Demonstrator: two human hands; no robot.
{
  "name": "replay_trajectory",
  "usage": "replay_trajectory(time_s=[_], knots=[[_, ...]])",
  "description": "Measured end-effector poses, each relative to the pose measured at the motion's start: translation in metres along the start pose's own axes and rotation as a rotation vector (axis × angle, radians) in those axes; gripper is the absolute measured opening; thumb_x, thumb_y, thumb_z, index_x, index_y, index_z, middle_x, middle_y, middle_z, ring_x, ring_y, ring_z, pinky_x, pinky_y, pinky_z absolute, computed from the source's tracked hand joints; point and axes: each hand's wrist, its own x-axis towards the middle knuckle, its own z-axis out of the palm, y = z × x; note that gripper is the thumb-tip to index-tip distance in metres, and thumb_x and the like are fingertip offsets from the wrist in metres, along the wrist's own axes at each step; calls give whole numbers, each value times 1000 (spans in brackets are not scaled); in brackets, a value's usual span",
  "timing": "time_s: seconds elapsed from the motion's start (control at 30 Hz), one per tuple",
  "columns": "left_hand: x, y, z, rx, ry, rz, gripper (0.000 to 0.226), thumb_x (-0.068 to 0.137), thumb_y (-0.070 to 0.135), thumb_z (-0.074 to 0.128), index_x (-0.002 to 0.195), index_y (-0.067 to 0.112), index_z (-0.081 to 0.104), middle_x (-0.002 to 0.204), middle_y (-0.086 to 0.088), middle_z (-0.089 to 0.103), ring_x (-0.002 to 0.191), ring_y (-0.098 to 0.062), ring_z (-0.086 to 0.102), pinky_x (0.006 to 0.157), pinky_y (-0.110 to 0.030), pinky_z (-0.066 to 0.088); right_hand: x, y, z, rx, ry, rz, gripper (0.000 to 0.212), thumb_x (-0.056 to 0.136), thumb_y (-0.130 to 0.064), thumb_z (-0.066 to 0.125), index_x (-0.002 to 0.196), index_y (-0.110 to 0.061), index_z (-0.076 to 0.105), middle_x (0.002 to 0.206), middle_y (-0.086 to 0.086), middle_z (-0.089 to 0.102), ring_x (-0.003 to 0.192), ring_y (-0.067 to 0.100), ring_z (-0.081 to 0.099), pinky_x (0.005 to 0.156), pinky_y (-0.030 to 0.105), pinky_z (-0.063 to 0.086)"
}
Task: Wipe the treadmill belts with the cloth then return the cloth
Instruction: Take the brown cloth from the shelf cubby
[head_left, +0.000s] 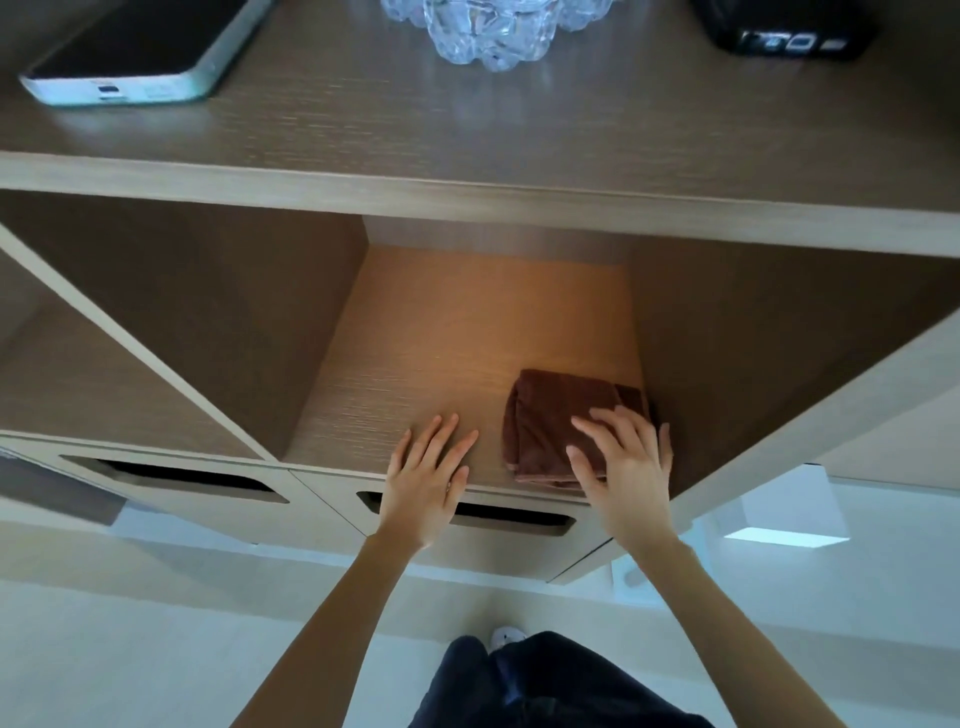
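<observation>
The folded brown terry cloth (545, 415) lies under the spread, ungripping right hand (623, 467), just beside the flat open left hand (426, 478); it is probably soft, light and floppy, best pinched across its folded near edge.

Two bare hands: left hand (426, 480), right hand (626, 470) — one folded brown cloth (550, 415), one pale-green-cased phone (140, 47), one glossy black box (779, 31), seemingly one knobbly clear glass bowl (483, 31).
</observation>
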Motion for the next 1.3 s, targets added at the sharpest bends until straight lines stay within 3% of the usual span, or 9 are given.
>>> replay_trajectory(time_s=[0.13, 0.23, 0.43, 0.53, 0.63, 0.77, 0.93, 1.13, 1.3], knots=[[-1, 1, 0, 5, 11, 0, 47, 96, 37, 23, 139, 30, 41, 148, 2, 36, 139, -16, 27, 113, -42, 16, 30, 2, 28, -26, -299, 161, 52, 91, -56, 44, 139, -36, 42, 150, -5, 34, 142, 22, 18, 114, 57, 5], [-1, 2, 0, -2, 1, -5, 48, 96, 38, 23, 139, 30, 40, 148, 2, 36, 139, -16, 27, 113, -42, 15, 25, -2, 46, -148, -351, 194, 63, 87, -69, 31, 144, -43, 27, 153, -3, 26, 143, 26, 10, 112, 58, 0], [-1, 6, -1, -15, 7, -34, 46, 95, 34, 27, 137, 29, 45, 146, 2, 40, 137, -16, 32, 111, -43, 21, 8, -3, 44, -167, -140, 49, 41, 78, -54, 62, 114, -33, 63, 122, 3, 58, 120, 35, 48, 98, 65, 33], [-1, 6, -1, -22, 17, -27, 46, 94, 33, 29, 136, 27, 46, 146, 2, 40, 137, -16, 33, 110, -44, 23, 13, 8, 40, -90, -132, 55, 56, 79, -68, 38, 121, -37, 58, 122, -3, 55, 122, 29, 44, 102, 61, 26], [-2, 4, 0, -13, 18, -11, 46, 94, 34, 29, 137, 27, 45, 146, 1, 40, 137, -17, 33, 111, -44, 21, 29, 9, 45, -118, -203, 141, 77, 74, -82, 23, 140, -44, 35, 137, -5, 43, 132, 25, 29, 107, 57, 17], [-1, 3, 2, 1, 31, 2, 46, 94, 34, 30, 136, 26, 46, 145, 0, 42, 136, -19, 34, 111, -43, 20, 26, 2, 54, -240, -189, 157, 73, 77, -78, 41, 141, -42, 35, 139, 1, 44, 128, 30, 34, 100, 57, 26], [0, -2, -3, 8, -4, 71, 47, 93, 33, 29, 136, 22, 47, 144, -4, 43, 135, -22, 35, 110, -42, 20, 9, -11, 51, -249, -32, 150, 48, 76, -58, 65, 115, -30, 64, 106, 1, 61, 97, 27, 57, 77, 45, 42], [1, -13, -14, 2, -79, 168, 49, 94, 34, 26, 136, 19, 47, 143, -7, 43, 134, -25, 38, 110, -41, 23, -13, -27, 39, -239, 3, 121, 51, 80, -64, 47, 111, -28, 65, 87, -5, 64, 80, 21, 60, 67, 36, 41], [4, -19, -18, 36, -119, 265, 46, 93, 32, 39, 134, 14, 49, 142, -13, 44, 133, -32, 38, 107, -50, 33, -43, -47, 21, -103, 27, 243, 44, 77, -62, 56, 99, -28, 70, 85, -4, 64, 82, 22, 62, 71, 37, 45]])
